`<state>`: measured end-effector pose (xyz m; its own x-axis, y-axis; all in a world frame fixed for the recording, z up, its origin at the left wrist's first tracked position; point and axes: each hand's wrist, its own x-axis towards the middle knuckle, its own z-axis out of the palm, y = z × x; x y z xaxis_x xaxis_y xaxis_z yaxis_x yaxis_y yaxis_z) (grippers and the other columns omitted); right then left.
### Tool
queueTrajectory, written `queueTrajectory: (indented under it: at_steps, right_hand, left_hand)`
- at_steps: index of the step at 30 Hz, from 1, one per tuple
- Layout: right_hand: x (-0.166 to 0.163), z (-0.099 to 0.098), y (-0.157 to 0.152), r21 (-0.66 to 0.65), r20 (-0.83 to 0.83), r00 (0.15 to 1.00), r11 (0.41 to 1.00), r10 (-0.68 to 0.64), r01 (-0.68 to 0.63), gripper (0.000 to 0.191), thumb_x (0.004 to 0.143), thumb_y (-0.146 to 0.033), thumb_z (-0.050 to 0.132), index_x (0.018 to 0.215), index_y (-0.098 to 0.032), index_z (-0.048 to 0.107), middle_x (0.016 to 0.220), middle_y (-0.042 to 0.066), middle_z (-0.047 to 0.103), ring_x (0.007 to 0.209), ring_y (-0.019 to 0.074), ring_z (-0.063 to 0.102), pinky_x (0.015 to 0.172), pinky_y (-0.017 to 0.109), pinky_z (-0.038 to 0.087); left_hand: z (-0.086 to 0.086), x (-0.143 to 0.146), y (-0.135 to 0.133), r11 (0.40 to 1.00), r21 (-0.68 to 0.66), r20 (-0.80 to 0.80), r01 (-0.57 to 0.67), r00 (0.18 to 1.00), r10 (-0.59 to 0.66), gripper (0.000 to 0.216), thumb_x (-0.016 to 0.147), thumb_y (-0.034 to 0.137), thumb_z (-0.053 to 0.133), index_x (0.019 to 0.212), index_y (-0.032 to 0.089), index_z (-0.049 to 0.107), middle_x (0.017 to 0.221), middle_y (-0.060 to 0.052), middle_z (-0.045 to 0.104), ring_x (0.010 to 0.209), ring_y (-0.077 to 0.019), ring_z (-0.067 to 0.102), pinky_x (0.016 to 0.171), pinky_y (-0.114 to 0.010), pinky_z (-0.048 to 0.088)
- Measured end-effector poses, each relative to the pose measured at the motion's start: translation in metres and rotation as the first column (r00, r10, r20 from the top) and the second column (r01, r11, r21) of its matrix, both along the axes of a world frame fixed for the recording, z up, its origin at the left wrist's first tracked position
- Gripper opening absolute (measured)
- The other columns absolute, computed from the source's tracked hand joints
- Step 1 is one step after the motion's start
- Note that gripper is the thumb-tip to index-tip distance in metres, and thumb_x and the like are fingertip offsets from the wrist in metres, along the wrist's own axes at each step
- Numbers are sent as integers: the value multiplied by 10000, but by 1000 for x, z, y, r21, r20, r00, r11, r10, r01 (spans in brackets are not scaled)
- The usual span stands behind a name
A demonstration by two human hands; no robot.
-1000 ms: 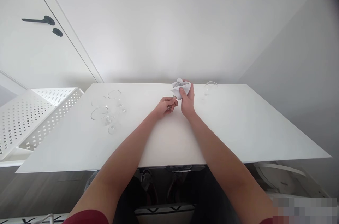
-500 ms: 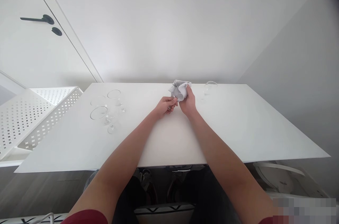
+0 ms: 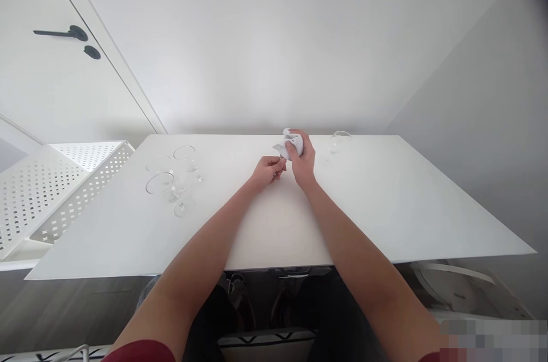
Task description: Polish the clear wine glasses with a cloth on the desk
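Over the far middle of the white table, my right hand (image 3: 303, 162) is wrapped around a crumpled light grey cloth (image 3: 294, 145). The cloth covers the bowl of a wine glass, which is almost wholly hidden at this moment. Just left of and below the cloth, my left hand (image 3: 269, 170) is closed in a pinch on the glass's stem end, its fingers curled. To the right of my right hand, apart from it, another clear wine glass (image 3: 340, 142) stands near the table's back edge.
Several clear stemmed glasses (image 3: 160, 183) stand grouped on the left of the white table (image 3: 385, 208). Beyond the table's left side is a white perforated rack (image 3: 38, 196). A wall runs along the back edge, and a door with a dark handle (image 3: 77, 33) is at upper left.
My right hand has turned over the glass, thumb now across the front of the cloth. The cloth is bunched tighter and covers the bowl that showed before. My left hand stays nearly in place.
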<state>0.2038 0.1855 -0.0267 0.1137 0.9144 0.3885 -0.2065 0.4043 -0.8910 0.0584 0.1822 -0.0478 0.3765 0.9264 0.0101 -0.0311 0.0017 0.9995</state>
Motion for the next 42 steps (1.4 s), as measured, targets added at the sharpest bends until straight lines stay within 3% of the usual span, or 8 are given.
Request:
queueTrajectory:
  at_steps: [3,8,13,23,27,32,36,42]
  right_hand:
    - [4,-4,9,-70,-112,991,995,-74,66,298,875,-535,699,954,-251,650,958,29,706,823,190,642,615,299,526]
    - [1,-5,17,-202,-358,913,938,197,-281,370,927,-594,515,811,-247,571,685,21,576,650,216,605,482,330,490]
    - [-1,-9,18,-189,-409,893,940,187,-284,311,924,-497,494,729,-255,488,656,7,508,621,195,539,509,329,494]
    - [-5,-8,4,209,230,961,972,-153,105,427,913,-425,663,1322,-328,588,1475,54,542,1313,245,527,1072,428,481]
    - [3,-8,10,43,75,984,987,-160,158,289,900,-483,677,1103,-278,667,1156,48,676,981,207,635,776,336,575]
    - [3,-9,20,-203,-346,932,962,104,-182,350,917,-583,555,821,-247,577,737,28,583,711,220,619,529,335,534]
    - [0,-9,21,-164,-401,876,920,267,-355,332,940,-526,481,755,-252,510,656,11,501,601,208,556,502,358,517]
    - [-7,-21,21,-154,-315,937,967,149,-205,289,946,-502,533,808,-249,516,755,20,570,684,202,567,646,376,554]
  left_hand:
    - [2,-1,-2,997,21,-21,71,997,-71,519,828,657,718,718,153,657,594,0,478,516,-97,444,462,-244,224]
    - [4,-3,-2,997,6,35,81,996,-81,502,809,640,748,734,148,679,577,6,455,520,-99,426,459,-249,206]
    - [2,-4,2,1000,-13,95,8,995,-6,470,818,602,751,733,145,683,603,13,433,519,-85,393,448,-244,209]
    - [-4,-2,6,988,-29,46,-150,987,151,297,782,407,737,665,162,616,613,-3,513,533,-97,465,451,-233,251]
    - [-3,2,1,995,98,-74,-24,997,32,448,835,553,707,647,157,617,557,3,507,510,-92,457,478,-242,278]
    - [-1,1,-1,992,110,-36,65,997,-61,515,827,642,714,683,153,643,549,5,496,511,-97,447,480,-247,267]
    - [0,0,1,998,55,42,-1,999,-1,510,813,645,736,704,154,650,538,13,456,508,-97,416,462,-247,233]
    - [0,-1,4,993,-9,157,-120,980,120,480,834,621,715,730,158,643,631,8,456,544,-91,440,456,-232,241]
